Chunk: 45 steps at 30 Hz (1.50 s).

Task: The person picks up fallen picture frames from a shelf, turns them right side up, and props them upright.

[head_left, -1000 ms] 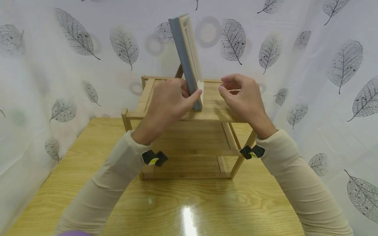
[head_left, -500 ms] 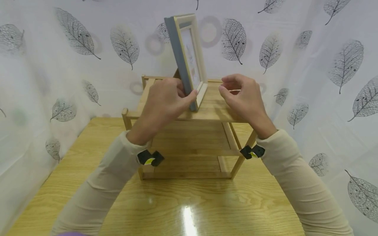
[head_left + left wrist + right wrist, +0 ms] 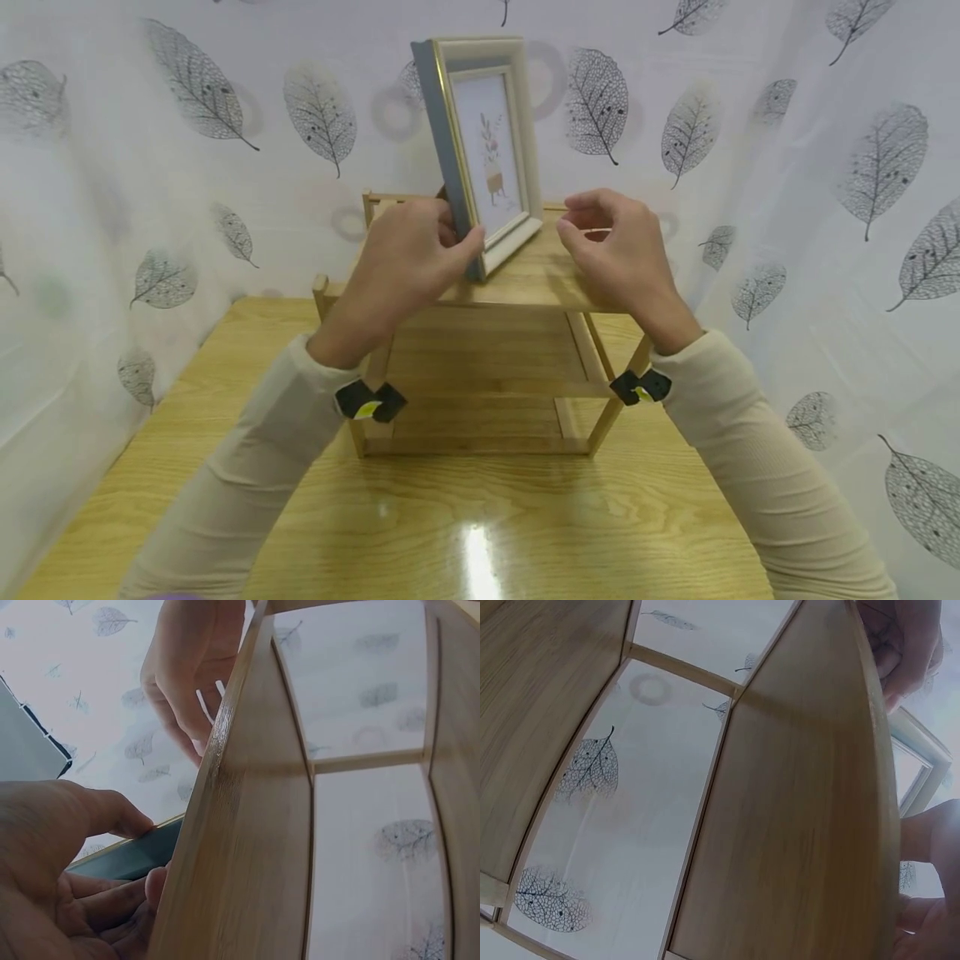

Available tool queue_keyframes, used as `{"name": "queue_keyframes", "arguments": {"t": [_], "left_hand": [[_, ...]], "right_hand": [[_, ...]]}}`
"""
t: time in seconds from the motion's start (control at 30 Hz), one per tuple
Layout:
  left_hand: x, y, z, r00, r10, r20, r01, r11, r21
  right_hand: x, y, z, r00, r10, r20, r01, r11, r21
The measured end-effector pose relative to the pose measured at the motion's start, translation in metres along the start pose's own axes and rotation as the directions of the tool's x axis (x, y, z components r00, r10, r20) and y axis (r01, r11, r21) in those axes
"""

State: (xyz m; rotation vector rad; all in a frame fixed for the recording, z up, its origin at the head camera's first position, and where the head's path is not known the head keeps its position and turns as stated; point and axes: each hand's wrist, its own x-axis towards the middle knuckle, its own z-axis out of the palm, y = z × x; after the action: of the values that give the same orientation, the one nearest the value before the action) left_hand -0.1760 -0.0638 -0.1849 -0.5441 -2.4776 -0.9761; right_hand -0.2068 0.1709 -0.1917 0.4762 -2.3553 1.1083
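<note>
A picture frame (image 3: 489, 154) with blue-grey sides, a cream front and a plant print stands upright, angled, on the top board of a wooden shelf rack (image 3: 525, 283). My left hand (image 3: 401, 267) grips its lower left corner, thumb on the front edge and fingers behind. In the left wrist view, the left hand (image 3: 45, 862) pinches the frame's blue-grey side (image 3: 131, 856). To the right of the frame, my right hand (image 3: 622, 250) is apart from it, fingers loosely bent and thumb away from the index finger. The right wrist view shows part of the right hand (image 3: 934, 877) beyond the board.
Two lower shelf boards (image 3: 487, 350) lie under the top one. The rack stands on a wood-grain table (image 3: 420, 517). A pale curtain (image 3: 720, 50) printed with leaves hangs behind and at both sides.
The picture frame has turned from nearly edge-on, so its front and print now show. My left hand has moved slightly left with its corner. My right hand has stayed in place.
</note>
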Motion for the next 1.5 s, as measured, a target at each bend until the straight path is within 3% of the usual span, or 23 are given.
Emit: {"name": "queue_keyframes", "arguments": {"t": [0.27, 0.87, 1.1, 1.33, 1.5], "left_hand": [[0.000, -0.002, -0.003, 1.000, -0.017, 0.021, 0.017, 1.000, 0.006], [0.000, -0.008, -0.007, 0.996, -0.057, 0.071, 0.054, 0.998, 0.036], [0.000, -0.010, -0.009, 0.993, -0.068, 0.092, 0.063, 0.996, 0.057], [0.001, -0.013, -0.011, 0.996, -0.046, 0.081, 0.037, 0.993, 0.113], [0.002, -0.015, -0.011, 0.995, -0.054, 0.088, 0.044, 0.992, 0.119]], "right_hand": [[0.000, 0.001, 0.001, 1.000, 0.012, -0.015, -0.012, 1.000, -0.028], [0.002, 0.001, 0.002, 0.998, 0.048, 0.036, -0.048, 0.999, -0.022], [0.003, 0.000, 0.003, 0.996, 0.050, 0.074, -0.051, 0.999, 0.016], [0.007, -0.001, 0.003, 0.980, 0.085, 0.181, -0.084, 0.996, -0.014], [0.009, 0.000, 0.003, 0.978, 0.073, 0.196, -0.069, 0.997, -0.027]]}}
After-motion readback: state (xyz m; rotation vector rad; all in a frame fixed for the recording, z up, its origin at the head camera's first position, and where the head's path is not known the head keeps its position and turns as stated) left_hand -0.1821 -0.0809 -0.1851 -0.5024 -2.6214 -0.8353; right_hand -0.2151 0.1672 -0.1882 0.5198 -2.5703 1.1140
